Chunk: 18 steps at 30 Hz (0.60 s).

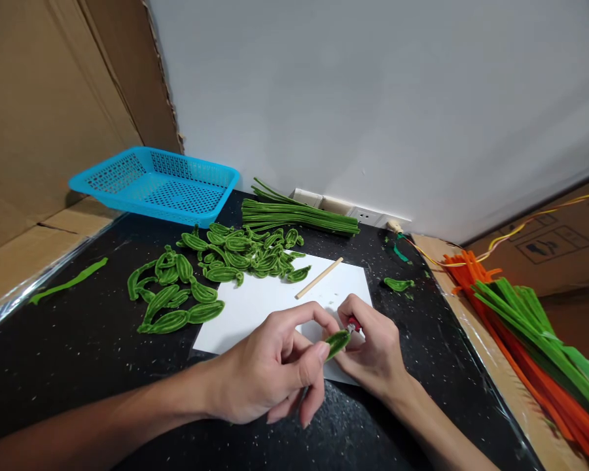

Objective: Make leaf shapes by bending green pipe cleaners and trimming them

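Between the thumb and fingers of my left hand [279, 366] is a green pipe-cleaner leaf [338, 344]. My right hand [375, 343] is closed around a small red-handled tool [354, 323], likely pliers or cutters. Its metal tip meets the leaf's far end; most of the tool is hidden in my palm. Both hands are above a white sheet [245, 307], where a thin wooden stick [319, 278] lies. Beyond and to the left, a pile of finished-looking green leaves [226, 258] spreads over the sheet's edge and the black tabletop.
A blue plastic basket [177, 212] stands at the back left. Green pipe cleaners [299, 216] lie by the wall sockets [366, 214]. One leaf [397, 284] sits to the right. Orange strips [515, 356] and brighter green strips [544, 333] rest on cardboard at far right, near a yellow wire [530, 226].
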{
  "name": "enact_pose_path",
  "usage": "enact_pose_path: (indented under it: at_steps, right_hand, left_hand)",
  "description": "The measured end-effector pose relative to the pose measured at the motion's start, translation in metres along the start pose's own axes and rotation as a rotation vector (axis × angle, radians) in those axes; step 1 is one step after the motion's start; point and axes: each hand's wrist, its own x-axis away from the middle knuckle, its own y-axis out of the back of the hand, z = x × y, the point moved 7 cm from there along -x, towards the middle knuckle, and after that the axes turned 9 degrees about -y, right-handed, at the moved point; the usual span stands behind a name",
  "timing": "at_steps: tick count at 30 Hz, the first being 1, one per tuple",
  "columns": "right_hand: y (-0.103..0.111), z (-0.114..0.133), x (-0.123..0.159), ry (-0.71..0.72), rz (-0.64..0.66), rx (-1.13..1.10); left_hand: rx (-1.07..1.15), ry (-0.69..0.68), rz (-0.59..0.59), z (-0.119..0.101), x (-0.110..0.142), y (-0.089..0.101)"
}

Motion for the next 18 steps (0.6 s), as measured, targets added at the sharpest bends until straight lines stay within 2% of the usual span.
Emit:
enact_pose_path:
  at_steps: [18]
  right_hand:
    - [-0.0019, 0.0010, -0.0020, -0.002, 0.027, -0.018]
  left_hand:
    - [-0.001, 0.003, 0.006, 0.0013, -0.0003, -0.0005]
